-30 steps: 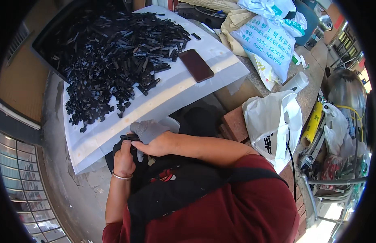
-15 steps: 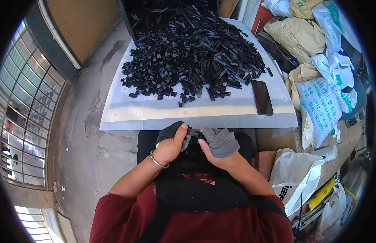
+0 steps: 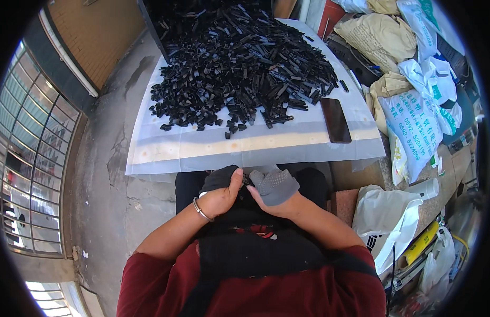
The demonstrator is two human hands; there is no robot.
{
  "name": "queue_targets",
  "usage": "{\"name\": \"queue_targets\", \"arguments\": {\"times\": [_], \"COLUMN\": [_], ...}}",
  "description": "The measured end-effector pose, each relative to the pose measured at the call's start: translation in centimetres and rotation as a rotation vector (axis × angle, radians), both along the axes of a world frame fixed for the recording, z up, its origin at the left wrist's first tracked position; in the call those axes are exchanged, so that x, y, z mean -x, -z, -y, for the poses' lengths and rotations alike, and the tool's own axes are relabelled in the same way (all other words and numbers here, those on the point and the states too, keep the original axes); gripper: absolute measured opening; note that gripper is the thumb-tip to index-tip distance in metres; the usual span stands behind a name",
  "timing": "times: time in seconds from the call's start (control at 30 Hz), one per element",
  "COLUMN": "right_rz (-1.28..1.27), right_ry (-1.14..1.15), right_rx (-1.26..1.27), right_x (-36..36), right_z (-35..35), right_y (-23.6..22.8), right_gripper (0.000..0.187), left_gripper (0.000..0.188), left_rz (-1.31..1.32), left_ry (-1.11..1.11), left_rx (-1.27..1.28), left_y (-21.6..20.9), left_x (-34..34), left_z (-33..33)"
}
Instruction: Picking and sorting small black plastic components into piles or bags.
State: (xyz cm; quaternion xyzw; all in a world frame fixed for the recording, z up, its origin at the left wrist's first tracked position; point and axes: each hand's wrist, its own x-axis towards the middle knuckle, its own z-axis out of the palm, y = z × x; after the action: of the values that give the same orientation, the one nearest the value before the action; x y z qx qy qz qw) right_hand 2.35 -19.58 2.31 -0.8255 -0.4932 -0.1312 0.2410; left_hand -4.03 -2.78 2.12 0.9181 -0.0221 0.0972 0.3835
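Observation:
My left hand [image 3: 222, 191], in a dark glove that leaves the thumb bare, is closed just in front of the table's near edge. Beside it is my right hand [image 3: 275, 191], in a grey dotted glove, also closed. A small black plastic piece [image 3: 246, 181] is pinched between the two, mostly covered by fingers and thumbs. Beyond them, on the white-covered table [image 3: 202, 158], spreads a large heap of black plastic pieces [image 3: 229, 68]. Short bent ones lie mainly on the left of the heap, long narrow ones on the right.
A dark phone [image 3: 336, 120] lies on the table's right side. Sacks [image 3: 411, 132] and bags are piled to the right, with a white plastic bag [image 3: 385, 216] nearer me. Concrete floor [image 3: 105, 174] and a barred window [image 3: 31, 158] are on the left.
Both hands have shifted slightly left, and the black piece between them shows less. The view has tilted a little, so the table and heap appear higher and further left.

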Motion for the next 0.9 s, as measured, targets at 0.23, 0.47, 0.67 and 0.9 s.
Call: {"name": "queue_targets", "arguments": {"times": [0.23,0.47,0.67,0.9], "right_rz": [-0.139,0.006,0.392,-0.253], "right_ry": [0.211,0.440,-0.057,0.005], "right_rx": [0.210,0.299,0.183,0.055], "right_x": [-6.7,-16.3,-14.6,-8.2], "right_z": [-0.2,-3.6,-5.4,-3.8], "right_y": [0.7,5.3,1.1,-1.5], "right_gripper": [0.026,0.015,0.021,0.029], "left_gripper": [0.046,0.021,0.025,0.030], "left_rz": [-0.619,-0.544,-0.443,-0.305], "left_ry": [-0.187,-0.159,-0.176,-0.073], "left_rx": [0.764,0.878,1.151,0.832], "left_y": [3.9,0.6,2.1,1.2], "left_x": [-1.2,-2.4,-3.3,-3.7], "left_z": [-4.0,-2.3,-3.8,-4.1]}}
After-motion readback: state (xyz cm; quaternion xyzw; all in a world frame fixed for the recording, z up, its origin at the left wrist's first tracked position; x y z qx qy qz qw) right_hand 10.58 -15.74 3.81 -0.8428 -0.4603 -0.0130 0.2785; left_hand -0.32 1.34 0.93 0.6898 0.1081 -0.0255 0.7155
